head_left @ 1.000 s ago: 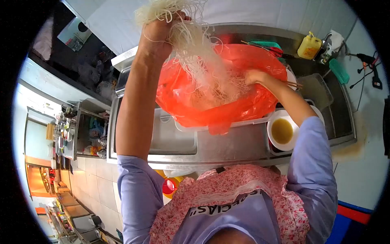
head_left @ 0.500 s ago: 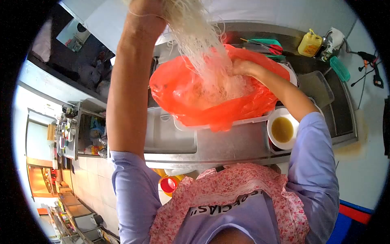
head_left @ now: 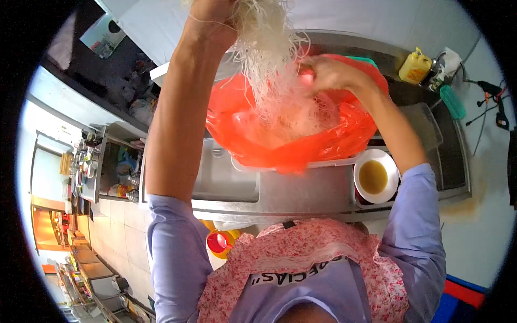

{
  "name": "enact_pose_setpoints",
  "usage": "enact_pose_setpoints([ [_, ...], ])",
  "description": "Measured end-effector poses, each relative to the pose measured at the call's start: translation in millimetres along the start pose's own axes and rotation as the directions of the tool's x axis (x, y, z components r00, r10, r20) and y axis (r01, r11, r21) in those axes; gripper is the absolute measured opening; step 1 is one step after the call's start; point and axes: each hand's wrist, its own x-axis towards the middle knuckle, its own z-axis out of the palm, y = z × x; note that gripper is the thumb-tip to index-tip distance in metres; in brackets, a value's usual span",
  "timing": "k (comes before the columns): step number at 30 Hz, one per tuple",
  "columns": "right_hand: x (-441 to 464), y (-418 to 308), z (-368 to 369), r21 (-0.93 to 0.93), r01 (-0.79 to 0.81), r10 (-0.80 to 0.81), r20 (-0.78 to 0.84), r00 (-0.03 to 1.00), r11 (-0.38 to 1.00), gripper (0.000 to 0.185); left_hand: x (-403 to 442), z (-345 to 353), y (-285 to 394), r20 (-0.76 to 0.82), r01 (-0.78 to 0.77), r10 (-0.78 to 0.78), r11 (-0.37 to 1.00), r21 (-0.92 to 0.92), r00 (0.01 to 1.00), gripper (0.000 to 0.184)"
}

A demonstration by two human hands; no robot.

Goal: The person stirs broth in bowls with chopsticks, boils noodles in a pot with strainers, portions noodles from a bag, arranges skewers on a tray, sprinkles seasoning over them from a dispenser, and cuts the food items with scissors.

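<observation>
My left hand [head_left: 215, 13], partly cut off by the top edge, is closed on a bundle of pale thin noodles [head_left: 264, 48] raised high. The strands hang down into an open red plastic bag [head_left: 258, 151], where more noodles [head_left: 301, 121] lie. Over the bag's far right part is my right hand [head_left: 329, 74], beside the hanging strands. Its fingers are blurred, and I cannot make out whether they hold any noodles. Under the bag, the rim of a white tray [head_left: 334, 162] shows.
A white bowl of yellowish liquid [head_left: 373, 177] stands near my right forearm. At the left of the steel counter [head_left: 307, 196] is a pale tray [head_left: 226, 180]. A yellow jug [head_left: 414, 67], a green container [head_left: 452, 102] and a clear container [head_left: 420, 126] are at the right.
Since a second ago, my left hand has risen, lifting the noodles higher. My right hand has come up from the noodles in the bag toward its far side.
</observation>
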Motion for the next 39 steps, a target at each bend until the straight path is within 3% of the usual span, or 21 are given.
enact_pose_setpoints([
  [1, 0.6, -8.5, 0.7, 0.077, 0.027, -0.029, 0.028, 0.999, 0.997, 0.060, 1.8, 5.2, -3.7, 0.008, 0.030, -0.030, 0.998, -0.048, 1.000, 0.018],
  [4, 20.0, -0.7, 37.7, -0.126, 0.139, -0.143, -0.021, 0.989, 0.982, 0.064, 14.5, 9.4, -10.3, 0.125, 0.032, -0.025, 0.998, -0.053, 0.992, 0.015],
  [7, 33.9, 49.1, 60.7, -0.068, 0.297, -0.297, 0.006, 0.955, 0.952, 0.057, 14.5, -8.6, -1.7, 0.132, 0.045, -0.036, 0.997, -0.067, 0.991, 0.021],
  [9, 35.9, 65.7, 30.8, -0.256, -0.016, 0.042, 0.097, 0.994, 0.966, 0.055, -15.1, -7.0, -4.2, 0.015, -0.013, 0.009, 0.967, 0.254, 1.000, 0.019],
  [11, 0.3, 42.6, 10.2, 0.204, 0.226, -0.185, -0.203, 0.961, 0.953, 0.036, -39.2, -17.5, -14.7, -0.007, 0.034, -0.036, 0.840, 0.541, 0.999, 0.019],
  [13, -2.8, 19.4, -16.3, 0.127, 0.005, 0.027, -0.246, 0.969, 0.992, 0.025, -38.4, -54.4, -55.0, 0.006, 0.103, -0.140, 0.753, 0.650, 0.990, 0.024],
  [14, 0.6, 14.3, -24.5, 0.091, -0.111, 0.132, -0.274, 0.953, 0.990, 0.020, -44.3, -58.6, -77.6, 0.202, -0.149, -0.084, 0.422, 0.894, 0.976, 0.024],
  [15, 7.2, 15.2, -23.6, -0.022, -0.061, 0.054, -0.255, 0.965, 0.998, 0.019, -50.2, -62.9, -100.2, 0.390, -0.390, -0.025, 0.006, 0.921, 0.921, 0.025],
  [16, 17.2, 19.4, -18.8, -0.135, -0.009, -0.023, -0.229, 0.973, 0.991, 0.018, -58.7, -42.8, -112.4, 0.052, 0.067, -0.151, 0.690, 0.721, 0.987, 0.034],
  [17, 28.8, 27.5, -13.9, -0.245, 0.047, -0.096, -0.193, 0.976, 0.968, 0.019, -57.7, -50.3, -138.3, 0.154, -0.080, -0.040, 0.712, 0.698, 0.987, 0.034],
  [18, 46.4, 47.1, -6.9, -0.191, 0.133, -0.173, -0.212, 0.962, 0.973, 0.023, -56.9, -57.2, -163.8, 0.252, -0.226, 0.073, 0.716, 0.660, 0.965, 0.034],
  [20, 38.3, 14.0, 5.3, -0.386, -0.188, 0.053, -0.334, 0.941, 0.903, 0.028, -76.7, -42.9, -176.6, 0.155, -0.169, 0.096, 0.794, 0.584, 0.983, 0.033],
  [22, 36.6, 21.6, 6.3, -0.423, -0.227, 0.117, -0.271, 0.955, 0.877, 0.030, -69.2, -57.8, -180.1, 0.207, -0.185, 0.019, 0.536, 0.824, 0.978, 0.029],
  [24, 34.9, 49.3, 12.1, -0.441, -0.143, 0.069, -0.181, 0.981, 0.886, 0.031, -72.0, -72.2, -175.8, 0.143, -0.051, -0.125, 0.553, 0.832, 0.982, 0.026],
  [26, 38.5, 95.2, 25.9, -0.421, 0.063, -0.104, -0.074, 0.992, 0.905, 0.030, -78.7, -72.3, -153.0, 0.049, 0.261, -0.351, 0.776, 0.574, 0.935, 0.024],
  [27, 32.5, 92.9, 33.2, -0.625, 0.019, -0.056, -0.040, 0.998, 0.780, 0.029, -76.9, -76.9, -154.6, -0.002, 0.374, -0.396, 0.867, 0.328, 0.918, 0.023],
  [30, 42.7, 128.2, 50.6, -0.658, -0.043, 0.013, -0.050, 0.999, 0.752, 0.040, -85.1, -63.6, -114.3, 0.085, 0.601, -0.612, 0.790, 0.124, 0.786, 0.033],
  [31, 42.0, 134.4, 53.9, -0.508, -0.081, 0.059, -0.061, 0.996, 0.858, 0.036, -85.1, -54.2, -109.3, -0.009, 0.586, -0.597, 0.786, 0.197, 0.802, 0.033],
  [33, 51.5, 158.9, 60.7, -0.289, -0.070, 0.057, -0.053, 0.997, 0.955, 0.035, -83.8, -43.9, -91.9, 0.036, 0.610, -0.616, 0.786, 0.098, 0.787, 0.027],
  [38, 59.6, 167.7, 67.8, -0.135, -0.076, 0.074, -0.018, 0.997, 0.988, 0.036, -76.8, -56.8, -58.0, 0.029, 0.606, -0.607, 0.795, 0.039, 0.794, 0.027],
  [39, 59.5, 169.4, 67.9, -0.120, -0.081, 0.080, -0.013, 0.997, 0.989, 0.036, -79.6, -37.5, -49.0, -0.071, 0.530, -0.525, 0.840, 0.117, 0.848, 0.027],
])
